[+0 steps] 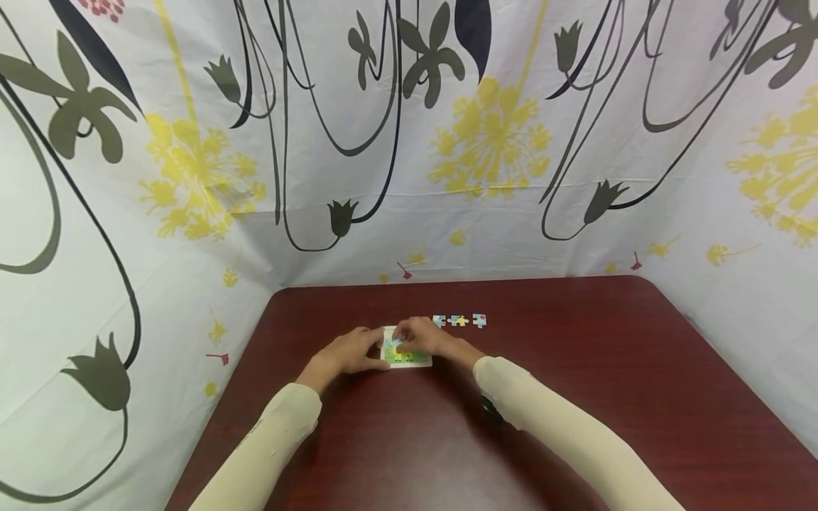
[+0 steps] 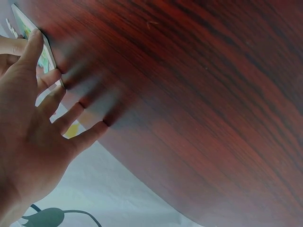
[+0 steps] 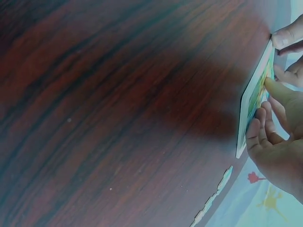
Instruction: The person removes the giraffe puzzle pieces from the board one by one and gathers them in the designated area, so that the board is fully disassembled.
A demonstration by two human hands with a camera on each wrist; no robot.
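A small jigsaw board (image 1: 409,365) with a pale rim and a green, yellow and blue picture lies on the table. My left hand (image 1: 350,350) rests at its left side, thumb at the near corner. In the left wrist view, the spread fingers (image 2: 73,116) of that hand reach down to the board's edge and the tabletop. Over the picture, my right hand (image 1: 422,336) bends its fingers and thumb, pinching a puzzle piece at the board's surface; the fingers mostly hide this piece. The right wrist view shows this hand (image 3: 281,137) close against the board (image 3: 241,125).
Loose puzzle pieces (image 1: 459,321) lie in a row beyond the board, to its right. Dark red-brown wood forms the table (image 1: 575,369). A white cloth (image 1: 409,156) with flower prints hangs behind the table and along its sides.
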